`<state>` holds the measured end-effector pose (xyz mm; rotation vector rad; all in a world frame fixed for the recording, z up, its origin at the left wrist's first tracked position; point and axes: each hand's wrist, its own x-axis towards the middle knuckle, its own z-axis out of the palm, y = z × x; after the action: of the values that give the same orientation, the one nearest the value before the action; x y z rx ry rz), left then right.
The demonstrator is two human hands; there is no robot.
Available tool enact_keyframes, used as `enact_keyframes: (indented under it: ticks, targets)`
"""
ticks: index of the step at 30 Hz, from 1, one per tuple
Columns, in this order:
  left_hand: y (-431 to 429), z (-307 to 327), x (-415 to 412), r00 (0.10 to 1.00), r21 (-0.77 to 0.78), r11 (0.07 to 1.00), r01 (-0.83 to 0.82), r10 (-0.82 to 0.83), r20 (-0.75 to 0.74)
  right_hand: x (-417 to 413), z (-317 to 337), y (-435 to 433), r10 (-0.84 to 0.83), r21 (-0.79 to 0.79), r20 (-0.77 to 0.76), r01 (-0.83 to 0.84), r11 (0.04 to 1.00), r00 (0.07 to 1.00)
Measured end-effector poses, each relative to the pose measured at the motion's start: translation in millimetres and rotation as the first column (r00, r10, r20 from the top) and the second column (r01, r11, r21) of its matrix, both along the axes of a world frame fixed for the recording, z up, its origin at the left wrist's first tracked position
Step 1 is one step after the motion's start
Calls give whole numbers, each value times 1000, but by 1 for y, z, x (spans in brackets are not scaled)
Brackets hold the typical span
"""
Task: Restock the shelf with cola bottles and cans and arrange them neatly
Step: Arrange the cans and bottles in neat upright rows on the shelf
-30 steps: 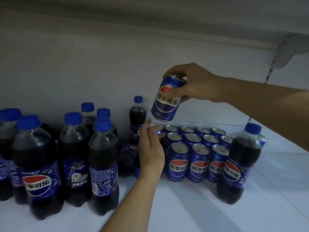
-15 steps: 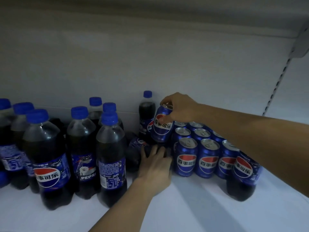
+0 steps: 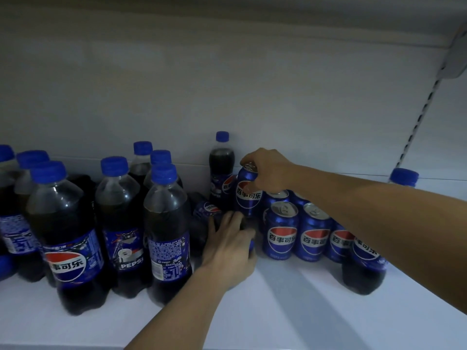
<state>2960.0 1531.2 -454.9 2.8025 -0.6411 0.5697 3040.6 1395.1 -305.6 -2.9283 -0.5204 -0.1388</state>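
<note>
My right hand (image 3: 267, 170) grips a blue cola can (image 3: 249, 195) by its top rim. It holds the can upright at the left end of the block of cans (image 3: 298, 236), beside a small upright bottle (image 3: 222, 170) at the back wall. My left hand (image 3: 227, 246) lies with spread fingers against the left end of the front can row, next to a bottle lying on its side (image 3: 208, 209). A sliver of blue shows under its palm; what it covers is hidden.
Several tall cola bottles (image 3: 73, 236) stand crowded on the left of the white shelf (image 3: 290, 311). Another bottle (image 3: 364, 263) stands right of the cans, half hidden by my right forearm. A slotted upright (image 3: 424, 107) runs up the back right.
My right hand has brought the can down from mid-air to the left end of the can block. My left hand dropped from the can tops to the front row's left end.
</note>
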Motion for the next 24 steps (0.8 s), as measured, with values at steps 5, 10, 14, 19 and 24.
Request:
enact_keyframes:
  ticks: [5,10,14,19,24]
  targets:
    - [2,4,-2,998,-44,997,-63,64,10,-7,-6,2,19,-46,-14,-20,999,1000]
    - [7,5,-2,992,-33,992,-122,123,25,-11,-33,13,45,-153,-17,-47,987,999]
    - [12,0,-2,986,-1,988,-152,152,63,-12,-37,14,20,-190,21,-16,982,1000]
    - [13,1,-3,991,112,985,-132,133,-4,-14,-35,14,29,-205,32,-22,978,999]
    - [13,5,0,991,34,993,-109,111,-81,-20,0,-1,61,-29,21,-60,998,998]
